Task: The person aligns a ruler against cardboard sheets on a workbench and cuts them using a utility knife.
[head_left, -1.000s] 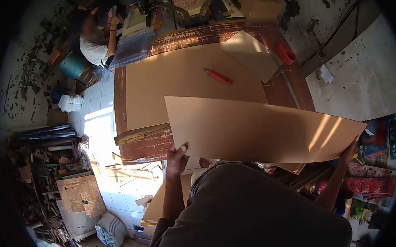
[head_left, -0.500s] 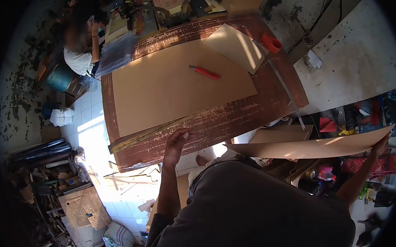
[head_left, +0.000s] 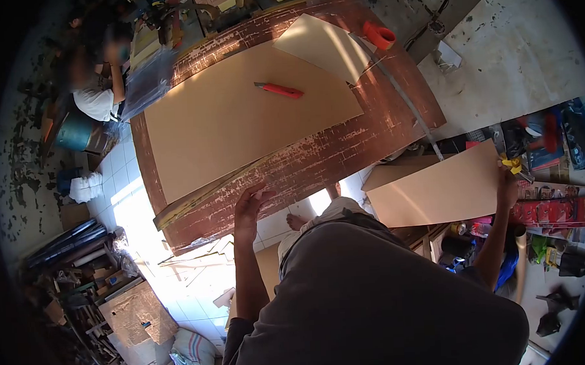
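Observation:
My right hand (head_left: 507,189) grips the right edge of a stiff brown cardboard sheet (head_left: 436,189), held to my right beside the table. My left hand (head_left: 249,205) hangs at the near edge of the worn red-brown table (head_left: 343,141), its fingers loosely bent and slightly apart, with nothing in them. On the table lies a large brown board (head_left: 205,127). A red utility knife (head_left: 280,90) rests on that board, its blade end pointing left. A smaller, paler sheet (head_left: 325,44) overlaps the board's far right corner.
A red tape roll (head_left: 379,35) and a long metal ruler (head_left: 403,96) lie at the table's right side. Another person (head_left: 96,100) sits at the far left. Scrap wood (head_left: 82,309) and a white sack (head_left: 192,353) stand at lower left. Shelves with packaged goods (head_left: 548,207) are at right.
My right hand has swung the cardboard sheet inward and turned it, so its broad face shows instead of a thin edge. The left hand's fingers have loosened slightly. The view has shifted.

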Demonstrator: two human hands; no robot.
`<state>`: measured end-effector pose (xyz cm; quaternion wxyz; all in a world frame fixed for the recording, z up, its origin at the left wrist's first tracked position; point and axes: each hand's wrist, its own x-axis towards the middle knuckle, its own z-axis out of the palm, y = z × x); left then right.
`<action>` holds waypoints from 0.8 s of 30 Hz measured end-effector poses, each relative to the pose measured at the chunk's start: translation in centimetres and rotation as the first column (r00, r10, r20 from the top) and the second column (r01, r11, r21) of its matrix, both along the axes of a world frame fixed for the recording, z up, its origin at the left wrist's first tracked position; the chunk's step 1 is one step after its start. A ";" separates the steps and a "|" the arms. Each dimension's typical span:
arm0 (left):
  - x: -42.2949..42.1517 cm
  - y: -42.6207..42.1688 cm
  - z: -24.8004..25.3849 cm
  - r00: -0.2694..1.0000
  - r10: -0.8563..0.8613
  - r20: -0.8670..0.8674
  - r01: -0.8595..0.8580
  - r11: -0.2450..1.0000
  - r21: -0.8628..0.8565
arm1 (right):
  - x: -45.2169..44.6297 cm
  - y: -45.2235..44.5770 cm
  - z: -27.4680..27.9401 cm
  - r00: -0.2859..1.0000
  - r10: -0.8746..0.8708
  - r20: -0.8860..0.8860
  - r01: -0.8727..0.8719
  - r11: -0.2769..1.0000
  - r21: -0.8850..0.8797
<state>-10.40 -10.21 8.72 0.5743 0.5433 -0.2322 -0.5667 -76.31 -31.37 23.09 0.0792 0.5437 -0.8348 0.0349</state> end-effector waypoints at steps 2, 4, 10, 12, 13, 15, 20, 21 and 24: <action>-0.3 0.6 -0.8 0.998 0.062 -0.023 -0.061 0.998 0.028 | -0.2 0.9 -6.1 0.996 0.083 -0.037 -0.083 0.996 0.012; -0.6 1.2 -1.6 0.997 0.060 -0.042 -0.057 0.997 0.055 | -0.1 1.5 -10.3 0.997 0.073 0.011 -0.074 0.987 0.145; -2.5 0.5 -2.1 0.996 0.078 -0.048 -0.068 0.981 0.180 | 1.6 3.8 -17.2 0.988 -0.064 0.144 0.011 0.940 0.341; -3.0 0.1 -2.1 0.995 0.085 -0.054 -0.073 0.977 0.200 | 1.4 3.9 -19.8 0.983 -0.107 0.151 0.051 0.941 0.334; -3.3 -0.4 -1.8 0.996 0.072 -0.055 -0.060 0.979 0.196 | 1.5 3.9 -20.6 0.976 -0.147 0.158 0.090 0.943 0.321; -4.1 -1.3 -1.6 0.997 0.056 -0.056 -0.044 0.979 0.197 | 1.7 3.6 -22.2 0.976 -0.179 0.124 0.124 0.925 0.358; -5.0 -2.9 -1.5 1.000 -0.013 -0.014 0.016 0.980 0.200 | -0.1 2.4 -28.6 0.938 -0.317 0.143 0.265 0.918 0.296; -5.1 -3.1 -1.5 1.000 -0.003 -0.007 0.004 0.979 0.201 | -0.3 2.3 -29.1 0.940 -0.307 0.149 0.253 0.920 0.299; -5.1 -3.4 -1.1 0.999 -0.022 0.044 0.011 0.974 0.225 | 0.9 1.4 -30.0 0.958 -0.259 0.127 0.236 0.956 0.172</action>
